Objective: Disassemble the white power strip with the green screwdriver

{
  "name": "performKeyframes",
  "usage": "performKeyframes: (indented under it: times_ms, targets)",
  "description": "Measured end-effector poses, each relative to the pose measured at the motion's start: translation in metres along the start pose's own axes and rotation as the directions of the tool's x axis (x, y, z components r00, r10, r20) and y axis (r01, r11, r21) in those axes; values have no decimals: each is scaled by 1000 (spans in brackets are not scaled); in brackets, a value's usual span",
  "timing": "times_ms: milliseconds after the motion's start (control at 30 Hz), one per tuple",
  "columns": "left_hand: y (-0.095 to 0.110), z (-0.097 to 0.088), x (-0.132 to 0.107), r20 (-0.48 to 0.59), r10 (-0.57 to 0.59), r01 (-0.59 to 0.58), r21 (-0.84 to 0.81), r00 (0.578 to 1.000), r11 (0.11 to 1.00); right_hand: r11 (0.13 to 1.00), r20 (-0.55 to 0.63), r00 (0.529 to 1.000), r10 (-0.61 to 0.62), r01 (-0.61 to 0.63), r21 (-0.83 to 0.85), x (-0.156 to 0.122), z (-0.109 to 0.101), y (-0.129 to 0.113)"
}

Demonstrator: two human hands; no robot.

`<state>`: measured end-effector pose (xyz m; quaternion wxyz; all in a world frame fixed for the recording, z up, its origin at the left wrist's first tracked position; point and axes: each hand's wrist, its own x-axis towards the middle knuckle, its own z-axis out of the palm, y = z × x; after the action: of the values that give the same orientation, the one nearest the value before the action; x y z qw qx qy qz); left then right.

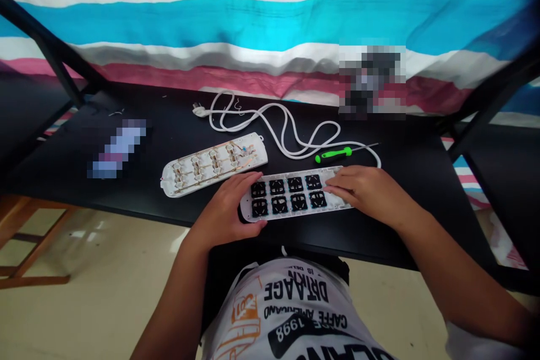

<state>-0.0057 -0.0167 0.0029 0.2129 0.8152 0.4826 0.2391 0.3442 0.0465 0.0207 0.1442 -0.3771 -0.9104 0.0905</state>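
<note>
A white power strip cover with two rows of black socket inserts lies at the table's front edge. My left hand grips its left end, thumb on the near edge and fingers on the far edge. At the right end, my right hand has its fingers pinched together over the cover; whatever they hold is hidden. To the left sits the other half of the power strip, open side up, showing brass contact strips. Behind the cover, a green and black screwdriver rests with its shaft pointing right.
A white power cord loops across the back of the black table, its plug at the left end. Blurred objects lie at left and back right. A striped curtain hangs behind; a wooden stool stands at left.
</note>
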Motion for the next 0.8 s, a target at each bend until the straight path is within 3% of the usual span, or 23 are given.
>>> performKeyframes:
  times_ms: [100,267,567,800]
  targets:
    - [-1,0,0,-6,8,-8,-3,1000,1000,994,55,999,1,5,-107,-1,-4,-6]
    - [-2,1,0,-5,21,-21,-1,1000,1000,992,91,996,-10,21,-122,-6,-11,-11]
    - [-1,-1,2,-2,20,-20,4,1000,1000,999,-69,997,-18,20,29,-4,-29,-5]
    - [-4,0,0,-6,36,-36,14,999,999,989,133,990,-53,33,147,1,-24,-3]
